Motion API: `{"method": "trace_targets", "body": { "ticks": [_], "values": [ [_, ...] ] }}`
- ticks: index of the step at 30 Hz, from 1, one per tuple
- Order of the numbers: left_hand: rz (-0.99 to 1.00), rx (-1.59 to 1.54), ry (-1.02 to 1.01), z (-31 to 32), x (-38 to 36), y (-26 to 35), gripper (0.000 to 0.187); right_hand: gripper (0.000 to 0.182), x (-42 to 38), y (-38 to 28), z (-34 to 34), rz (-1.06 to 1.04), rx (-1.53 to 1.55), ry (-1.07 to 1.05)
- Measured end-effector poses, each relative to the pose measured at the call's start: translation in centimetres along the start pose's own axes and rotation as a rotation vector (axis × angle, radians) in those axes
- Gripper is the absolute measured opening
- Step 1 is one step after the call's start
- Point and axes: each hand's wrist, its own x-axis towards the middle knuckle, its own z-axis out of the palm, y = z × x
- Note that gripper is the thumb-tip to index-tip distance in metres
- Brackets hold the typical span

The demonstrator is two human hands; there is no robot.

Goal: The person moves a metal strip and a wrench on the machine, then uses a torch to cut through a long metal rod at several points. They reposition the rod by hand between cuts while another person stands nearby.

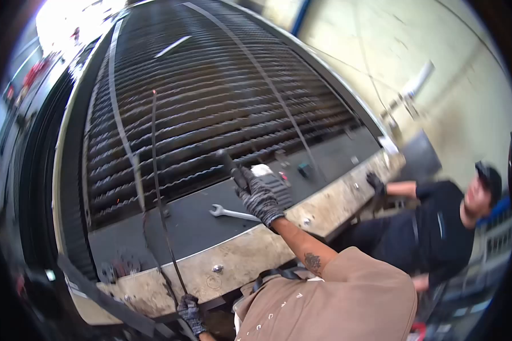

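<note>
While your left hand (191,314) grips a thin dark rod (164,234), your right hand (261,197) is clenched around a dark handle (226,159). The wrench (232,213) lies near it on the panel (182,230).

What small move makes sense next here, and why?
I'd probably steady the long thin rod with the left hand first: it is gripped at its lower end, its reddish tip stands far off over the ridged panel, and the right hand is taken up with a dark tool.

2 mottled gloves (260,197), brown shirt (347,295) with apparent lettering (285,303).
</note>
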Motion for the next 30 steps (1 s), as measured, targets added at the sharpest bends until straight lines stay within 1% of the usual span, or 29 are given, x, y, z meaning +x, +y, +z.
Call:
{"method": "trace_targets", "body": {
  "ticks": [1, 2, 3, 4, 5, 7, 8, 9, 11, 12, 13, 14, 15, 17, 18, 19, 21, 22, 23, 25, 26, 27, 29, 30],
  "values": [
    [0.041, 0.117, -0.067, 2.9, 1.4, 2.5, 0.029, 0.063, -1.6, 1.7, -1.4, 0.003, 0.002, 0.071],
    [0.092, 0.227, -0.127, 5.4, 2.4, 4.2, 0.03, 0.062, -3.5, 3.5, -3.3, 0.157, 0.008, 0.008],
    [0.093, 0.195, -0.207, 7.6, 3.8, 3.7, 0.032, 0.062, -5.5, 4.4, -5.8, 0.305, 0.025, -0.061],
    [0.08, 0.118, -0.286, 10.2, 4.7, 4.1, 0.031, 0.063, -7.6, 9.1, -5.5, 0.339, 0.041, 0.014],
    [0.035, 0.071, -0.314, 13.3, 5.1, 4.9, 0.031, 0.065, -10.3, 14.0, -4.4, 0.367, 0.056, 0.078],
    [0.032, 0.124, -0.449, 19.0, 4.6, 8.2, 0.031, 0.067, -15.8, 18.3, -6.2, 0.37, 0.074, 0.166],
    [0.031, 0.193, -0.486, 22.2, 3.9, 9.9, 0.031, 0.069, -17.7, 19.7, -7.7, 0.491, 0.124, 0.148],
    [0.022, 0.265, -0.515, 24.9, 2.8, 11.3, 0.032, 0.071, -19.6, 20.9, -9.0, 0.612, 0.173, 0.118],
    [-0.039, 0.243, -0.584, 30.0, 1.4, 11.1, 0.03, 0.072, -22.7, 23.0, -11.3, 0.638, 0.122, 0.178],
    [-0.077, 0.261, -0.626, 32.6, 0.5, 11.1, 0.032, 0.073, -24.4, 24.9, -11.6, 0.605, 0.071, 0.239],
    [-0.117, 0.277, -0.668, 35.1, -0.6, 11.6, 0.034, 0.073, -24.7, 25.1, -12.5, 0.571, 0.019, 0.3],
    [-0.137, 0.309, -0.696, 37.4, -1.8, 11.9, 0.037, 0.073, -25.8, 25.2, -13.8, 0.674, 0.01, 0.253],
    [-0.162, 0.339, -0.722, 39.4, -3.0, 12.2, 0.039, 0.073, -26.2, 24.5, -15.0, 0.661, 0.013, 0.239],
    [-0.193, 0.338, -0.739, 43.2, -5.1, 11.5, 0.041, 0.073, -26.8, 24.5, -16.7, 0.947, 0.082, 0.149],
    [-0.158, 0.35, -0.778, 44.7, -5.8, 10.5, 0.042, 0.073, -27.4, 26.2, -16.2, 0.923, 0.072, 0.125],
    [-0.123, 0.364, -0.814, 45.9, -6.3, 9.9, 0.042, 0.073, -28.9, 29.4, -14.5, 0.883, 0.164, 0.217],
    [-0.172, 0.375, -0.816, 47.9, -8.6, 11.1, 0.043, 0.073, -31.2, 32.4, -12.5, 0.829, 0.256, 0.271],
    [-0.115, 0.268, -0.827, 49.2, -8.8, 8.5, 0.041, 0.073, -31.9, 33.1, -12.1, 0.836, 0.267, 0.309],
    [-0.129, 0.2, -0.845, 50.2, -9.3, 8.0, 0.04, 0.074, -32.1, 32.9, -12.4, 0.847, 0.269, 0.303],
    [-0.149, 0.256, -0.845, 51.4, -10.4, 8.6, 0.04, 0.075, -32.5, 32.6, -12.7, 0.868, 0.272, 0.29],
    [-0.144, 0.189, -0.86, 52.2, -10.7, 7.6, 0.04, 0.075, -32.8, 32.3, -12.7, 0.894, 0.292, 0.3],
    [-0.136, 0.124, -0.872, 53.1, -10.8, 5.9, 0.041, 0.074, -32.9, 31.9, -12.7, 0.864, 0.296, 0.291],
    [-0.066, 0.163, -0.893, 54.6, -11.9, 7.8, 0.042, 0.073, -33.4, 31.3, -12.7, 0.805, 0.307, 0.273],
    [-0.066, 0.089, -0.918, 56.8, -12.2, 6.8, 0.042, 0.074, -33.4, 30.7, -12.7, 0.814, 0.317, 0.252]
  ]
}}
